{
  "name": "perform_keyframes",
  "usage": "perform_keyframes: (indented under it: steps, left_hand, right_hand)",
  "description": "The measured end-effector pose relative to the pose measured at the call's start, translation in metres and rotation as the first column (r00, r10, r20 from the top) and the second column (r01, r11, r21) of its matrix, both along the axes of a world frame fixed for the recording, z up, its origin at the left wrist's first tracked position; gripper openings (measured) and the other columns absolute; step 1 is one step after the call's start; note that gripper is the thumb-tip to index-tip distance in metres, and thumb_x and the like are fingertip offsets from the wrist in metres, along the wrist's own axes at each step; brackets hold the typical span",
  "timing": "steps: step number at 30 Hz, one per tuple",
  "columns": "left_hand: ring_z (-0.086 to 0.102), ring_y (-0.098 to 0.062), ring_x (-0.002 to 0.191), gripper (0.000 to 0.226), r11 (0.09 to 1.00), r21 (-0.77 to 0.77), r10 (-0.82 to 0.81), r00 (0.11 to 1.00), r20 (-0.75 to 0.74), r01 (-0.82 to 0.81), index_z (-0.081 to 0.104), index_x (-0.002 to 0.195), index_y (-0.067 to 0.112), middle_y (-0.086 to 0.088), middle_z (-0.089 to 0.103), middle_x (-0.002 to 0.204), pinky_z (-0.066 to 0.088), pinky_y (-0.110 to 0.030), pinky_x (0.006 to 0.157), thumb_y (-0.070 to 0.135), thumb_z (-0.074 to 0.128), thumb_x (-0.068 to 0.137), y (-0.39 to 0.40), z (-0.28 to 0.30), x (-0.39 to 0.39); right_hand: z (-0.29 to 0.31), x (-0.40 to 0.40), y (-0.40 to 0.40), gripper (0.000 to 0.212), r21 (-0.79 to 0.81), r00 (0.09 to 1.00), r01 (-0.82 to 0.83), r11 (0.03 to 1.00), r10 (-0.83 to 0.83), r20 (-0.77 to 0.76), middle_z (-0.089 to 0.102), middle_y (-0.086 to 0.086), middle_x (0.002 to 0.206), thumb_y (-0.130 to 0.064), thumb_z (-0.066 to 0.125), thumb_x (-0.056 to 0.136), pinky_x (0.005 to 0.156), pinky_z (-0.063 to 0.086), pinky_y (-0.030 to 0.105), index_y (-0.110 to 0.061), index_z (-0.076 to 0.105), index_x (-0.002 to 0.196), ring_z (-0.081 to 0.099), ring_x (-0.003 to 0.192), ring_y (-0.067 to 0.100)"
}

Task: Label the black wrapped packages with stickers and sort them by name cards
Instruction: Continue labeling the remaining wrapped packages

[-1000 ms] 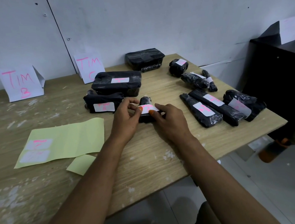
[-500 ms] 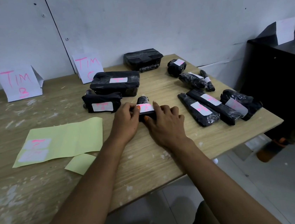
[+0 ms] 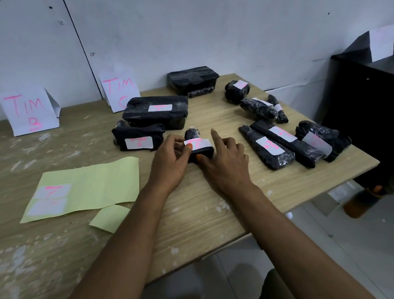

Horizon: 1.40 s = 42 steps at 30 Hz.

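1. While a wooden table [image 3: 198, 213] is bearing everything, two paper name cards are standing at its far edge against the wall: "TIM B" [image 3: 28, 110] to the left and "TIM C" [image 3: 120, 90] nearer the middle.
2. A yellow-green sticker backing sheet [image 3: 97, 185] is lying left of the arms, with a torn scrap [image 3: 110, 218] just beside its near edge.
3. Two labelled flat packages [image 3: 156, 112] [image 3: 138, 138] are sitting just behind the hands, crowding the left fingers; further wrapped rolls [image 3: 268, 148] are lying to the right.
4. The left hand [image 3: 168, 162] is gripping a small black wrapped package [image 3: 198, 144], thumb pressing its white sticker [image 3: 196, 143].
5. The right hand [image 3: 224, 161] is touching the package's near end with its thumb, forefinger lifting straight, the remaining fingers curling loosely.
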State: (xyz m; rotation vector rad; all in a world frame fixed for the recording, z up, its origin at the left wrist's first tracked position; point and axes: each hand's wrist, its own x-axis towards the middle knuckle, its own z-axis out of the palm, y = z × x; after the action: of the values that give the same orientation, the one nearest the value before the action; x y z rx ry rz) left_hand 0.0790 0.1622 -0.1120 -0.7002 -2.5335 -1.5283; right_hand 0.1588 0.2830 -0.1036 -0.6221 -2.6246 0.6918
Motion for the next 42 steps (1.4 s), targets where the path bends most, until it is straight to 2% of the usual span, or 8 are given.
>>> perform_keyframes:
  steps: [4,7,13,20,25,29,34,42]
  left_hand:
    - [0.059,-0.002,0.078,0.029,0.997,0.08,0.016,0.995,-0.099,-0.008,0.064,0.116,0.021,-0.001,0.052,0.108,0.045,-0.01,0.069,0.026,0.07,0.088,-0.0035,0.0001,0.0002]
    - [0.055,0.009,0.075,0.028,0.996,0.089,0.038,0.989,-0.144,-0.026,0.071,0.113,0.02,0.0,0.051,0.108,0.044,-0.006,0.069,0.025,0.074,0.086,-0.004,-0.0017,-0.0016]
    - [0.055,-0.003,0.086,0.028,0.998,0.045,0.045,0.988,-0.15,-0.038,0.073,0.113,0.015,0.002,0.057,0.105,0.049,-0.018,0.075,0.027,0.071,0.088,-0.0029,-0.0034,-0.0006]
    - [0.058,-0.007,0.091,0.029,0.997,0.064,0.05,0.994,-0.093,-0.045,0.073,0.112,0.013,0.001,0.059,0.101,0.039,-0.003,0.072,0.027,0.071,0.087,-0.0031,-0.0029,-0.0013]
    - [0.058,-0.009,0.084,0.028,0.998,0.057,0.043,0.996,-0.084,-0.038,0.073,0.112,0.016,0.001,0.06,0.098,0.041,-0.009,0.069,0.029,0.071,0.088,-0.0043,-0.0018,0.0006]
    - [0.055,0.002,0.079,0.03,0.996,0.062,0.061,0.996,-0.061,-0.057,0.069,0.117,0.017,0.004,0.06,0.103,0.041,-0.005,0.068,0.031,0.066,0.091,-0.0039,0.0,0.0028]
    - [0.06,-0.004,0.075,0.029,0.998,0.063,0.03,0.999,0.024,-0.032,0.063,0.118,0.018,0.005,0.065,0.102,0.053,-0.028,0.075,0.024,0.067,0.089,-0.005,0.0033,0.0065]
    - [0.064,-0.011,0.084,0.035,0.996,0.084,-0.007,0.999,0.04,0.003,0.061,0.122,0.019,0.009,0.066,0.108,0.053,-0.028,0.078,0.029,0.069,0.089,-0.0078,0.0021,0.0054]
  right_hand:
    - [0.0001,-0.0008,-0.0004,0.064,0.063,0.999,-0.02,0.998,0.018,0.03,0.043,0.005,0.139,-0.055,0.051,0.093,0.096,0.032,0.044,-0.034,0.03,0.15,0.035,0.123,0.029]
    - [-0.0007,-0.0007,-0.001,0.06,0.095,0.998,-0.03,0.995,0.025,0.055,0.045,0.005,0.138,-0.053,0.047,0.095,0.094,0.032,0.043,-0.032,0.032,0.15,0.035,0.122,0.03]
    - [0.0003,-0.0003,-0.0009,0.059,0.121,0.996,-0.039,0.992,0.029,0.079,0.046,0.007,0.138,-0.052,0.044,0.097,0.092,0.032,0.042,-0.029,0.031,0.151,0.036,0.121,0.03]
    - [-0.0005,-0.0009,-0.0003,0.054,0.107,0.997,-0.032,0.994,0.024,0.074,0.048,0.005,0.136,-0.051,0.046,0.096,0.094,0.032,0.042,-0.033,0.039,0.146,0.036,0.122,0.03]
    - [-0.0007,0.0001,0.0001,0.057,0.075,0.997,-0.036,0.997,0.031,0.066,0.046,0.005,0.137,-0.053,0.047,0.095,0.095,0.031,0.042,-0.034,0.036,0.147,0.035,0.122,0.029]
    - [0.0014,0.0009,0.0009,0.074,-0.034,1.0,-0.015,0.999,0.015,0.007,0.046,0.002,0.141,-0.056,0.053,0.091,0.101,0.029,0.045,-0.026,0.025,0.153,0.035,0.128,0.028]
    - [0.002,0.0017,0.0057,0.068,-0.188,0.993,-0.052,0.981,0.03,-0.115,0.06,-0.004,0.13,-0.047,0.061,0.089,0.099,0.03,0.043,-0.027,0.035,0.148,0.046,0.124,0.023]
    - [-0.0004,-0.0007,0.0048,0.065,-0.169,0.991,-0.033,0.985,0.01,-0.132,0.059,-0.002,0.126,-0.048,0.067,0.084,0.097,0.034,0.042,-0.027,0.042,0.141,0.052,0.119,0.021]
